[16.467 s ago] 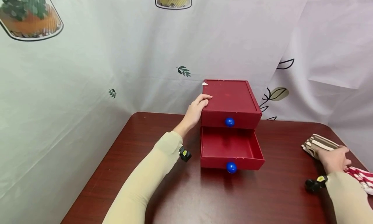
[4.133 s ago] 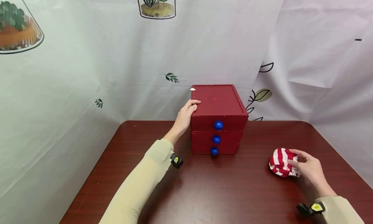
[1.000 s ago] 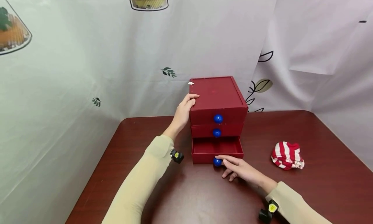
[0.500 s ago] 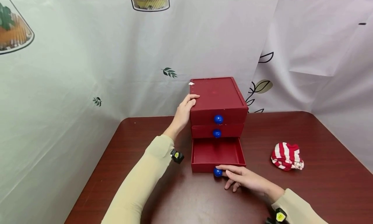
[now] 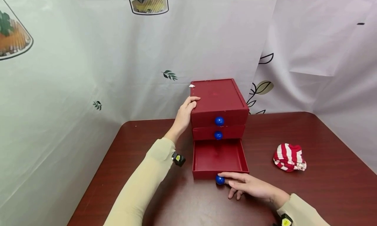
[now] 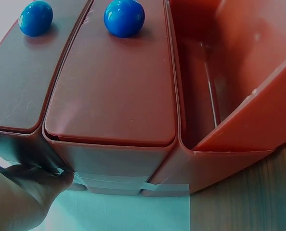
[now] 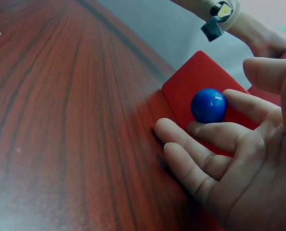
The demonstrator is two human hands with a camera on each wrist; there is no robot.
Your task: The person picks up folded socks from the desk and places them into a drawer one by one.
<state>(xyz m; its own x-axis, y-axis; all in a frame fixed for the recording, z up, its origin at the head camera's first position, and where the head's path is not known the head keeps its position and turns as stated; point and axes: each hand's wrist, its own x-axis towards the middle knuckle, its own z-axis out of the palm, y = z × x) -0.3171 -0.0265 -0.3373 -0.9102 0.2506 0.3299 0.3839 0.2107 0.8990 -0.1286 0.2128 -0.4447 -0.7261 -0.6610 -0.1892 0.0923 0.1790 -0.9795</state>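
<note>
A red drawer cabinet (image 5: 218, 95) with blue ball knobs stands toward the back of the table. My left hand (image 5: 183, 116) rests on its upper left edge, fingertips over the top. In front, my right hand (image 5: 250, 185) pinches the blue knob (image 7: 208, 106) of the bottom drawer between index and middle fingers, thumb apart from it. That bottom drawer (image 5: 218, 174) is pulled far out and shows a bare inside. The upper two drawers are closed, their knobs (image 6: 124, 18) facing front. To the right lies a folded red-and-white striped cloth (image 5: 290, 157), touched by neither hand.
The dark red wooden table (image 5: 147, 144) ends at a pale, plant-printed curtain (image 5: 132, 56) behind and at the sides. Black wrist cameras (image 5: 178, 158) sit on both sleeves.
A brown striped cloth held earlier is out of view, and the middle drawer is closed. My right hand left the red-striped cloth and drew the bottom drawer outward. My left hand stayed put.
</note>
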